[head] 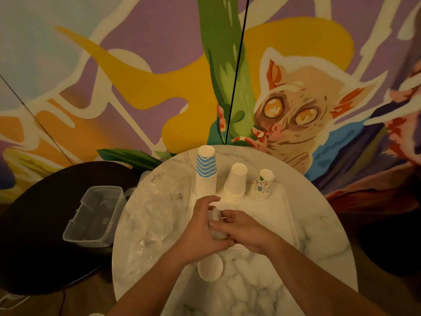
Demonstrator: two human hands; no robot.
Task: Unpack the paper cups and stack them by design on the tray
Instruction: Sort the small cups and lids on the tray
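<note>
On the marble surface (319,236), our tray (282,201) carries three stacks; the blue-chevron stack (205,172) stands tallest. Left hand (202,229) and right hand (248,231) clamp together on wrapped cups (216,221); a careless tug could topple it.

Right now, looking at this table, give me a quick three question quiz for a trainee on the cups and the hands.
1. How many cup stacks stand on the tray?
2. True or false: the blue zigzag stack is the shortest.
3. Which holds the small pale bundle over the tray? A. left hand only B. right hand only C. both hands

Key:
1. Three: blue zigzag, plain white stack, patterned stack.
2. False; it is the tallest.
3. C: the left hand and right hand both grip it. What it is cannot be told.
</note>
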